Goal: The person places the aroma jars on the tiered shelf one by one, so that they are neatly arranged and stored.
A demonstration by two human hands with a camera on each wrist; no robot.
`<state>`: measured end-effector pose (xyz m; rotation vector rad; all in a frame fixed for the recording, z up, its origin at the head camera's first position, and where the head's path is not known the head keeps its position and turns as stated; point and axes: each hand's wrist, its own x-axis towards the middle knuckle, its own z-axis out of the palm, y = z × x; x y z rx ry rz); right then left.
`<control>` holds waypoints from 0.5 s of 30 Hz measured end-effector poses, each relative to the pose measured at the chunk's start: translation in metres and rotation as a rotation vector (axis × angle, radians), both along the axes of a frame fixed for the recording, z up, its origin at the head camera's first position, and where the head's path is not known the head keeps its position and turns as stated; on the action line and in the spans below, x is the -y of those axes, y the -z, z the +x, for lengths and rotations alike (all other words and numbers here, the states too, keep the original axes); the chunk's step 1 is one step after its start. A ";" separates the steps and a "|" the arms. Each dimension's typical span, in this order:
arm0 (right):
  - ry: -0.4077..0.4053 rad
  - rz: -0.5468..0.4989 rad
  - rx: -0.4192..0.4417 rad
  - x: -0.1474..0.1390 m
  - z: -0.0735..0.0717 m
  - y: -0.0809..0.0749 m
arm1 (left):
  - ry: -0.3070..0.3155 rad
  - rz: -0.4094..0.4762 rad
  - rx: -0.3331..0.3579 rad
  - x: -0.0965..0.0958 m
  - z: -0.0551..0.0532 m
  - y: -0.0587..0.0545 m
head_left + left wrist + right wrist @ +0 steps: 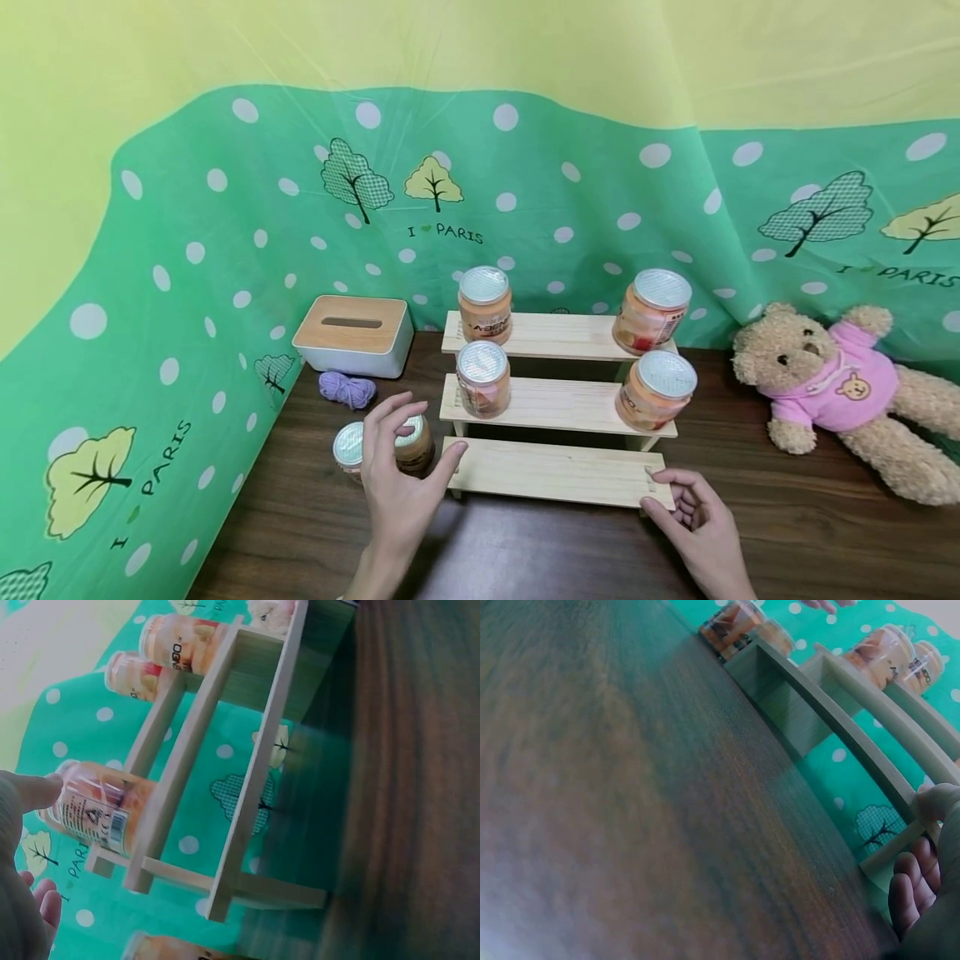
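A three-step wooden shelf (555,472) stands on the table. My right hand (701,521) grips the right end of its lowest step, with the thumb at the front edge and the fingers curled by the end, as the right wrist view also shows. My left hand (401,479) is raised off the left end of that step, thumb and fingers spread apart, holding nothing. Partly behind it, two lidded jars (348,446) of orange contents stand on the table. On the middle step are a left jar (483,383) and a right jar (655,392); the top step bears a left jar (485,308) and a right jar (651,312).
A tissue box (360,354) with a wooden lid stands at the back left, a purple yarn skein (347,389) in front of it. At the right a teddy bear (832,379) in a pink top leans against the green dotted cloth (525,167).
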<state>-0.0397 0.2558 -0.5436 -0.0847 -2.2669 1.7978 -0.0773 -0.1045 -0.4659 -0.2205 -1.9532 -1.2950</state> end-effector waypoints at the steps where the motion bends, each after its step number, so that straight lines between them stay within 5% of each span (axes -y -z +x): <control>1: 0.003 0.003 0.000 0.000 0.000 0.000 | -0.003 0.000 0.005 0.001 0.001 0.001; 15: -0.006 -0.023 0.000 0.000 0.000 -0.001 | -0.093 0.015 0.001 0.017 0.018 0.015</control>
